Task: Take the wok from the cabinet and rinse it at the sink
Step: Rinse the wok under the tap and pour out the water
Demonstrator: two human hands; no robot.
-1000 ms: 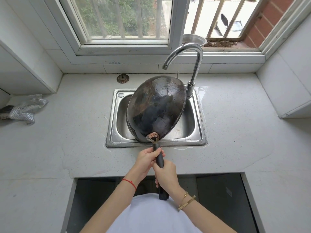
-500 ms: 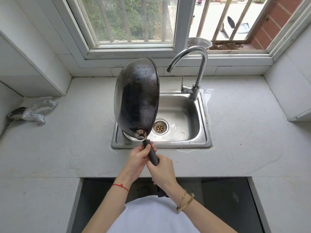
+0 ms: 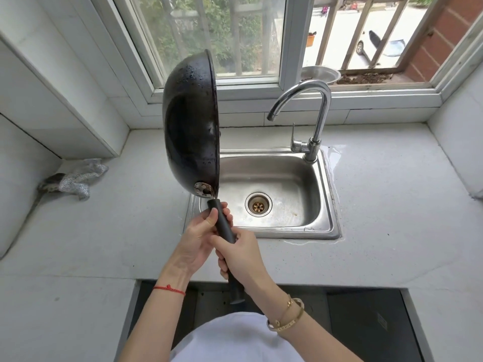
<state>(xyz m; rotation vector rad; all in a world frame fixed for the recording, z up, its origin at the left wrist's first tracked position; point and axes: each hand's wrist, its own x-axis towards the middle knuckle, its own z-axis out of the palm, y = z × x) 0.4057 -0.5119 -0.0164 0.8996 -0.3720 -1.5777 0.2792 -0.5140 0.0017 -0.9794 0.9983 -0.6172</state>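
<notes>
A black wok [image 3: 189,126] stands on edge above the left rim of the steel sink [image 3: 324,194], its wet underside facing left. Both my hands hold its long black handle [image 3: 224,226]. My left hand [image 3: 201,241] grips the handle near the wok. My right hand [image 3: 243,259] grips it lower down, closer to my body. The chrome tap [image 3: 311,118] stands at the sink's back right, with no water running. The drain [image 3: 258,205] lies uncovered in the basin.
A crumpled silver scouring cloth [image 3: 78,178] lies on the white counter [image 3: 117,231] at the left. A metal bowl [image 3: 320,74] sits on the window ledge behind the tap. An open dark cabinet space [image 3: 366,322] lies below the counter's front edge. Water wets the counter by the tap.
The wok has turned from lying face-down over the basin to standing on edge, and it has moved left, off the basin. Both hands kept hold of the handle.
</notes>
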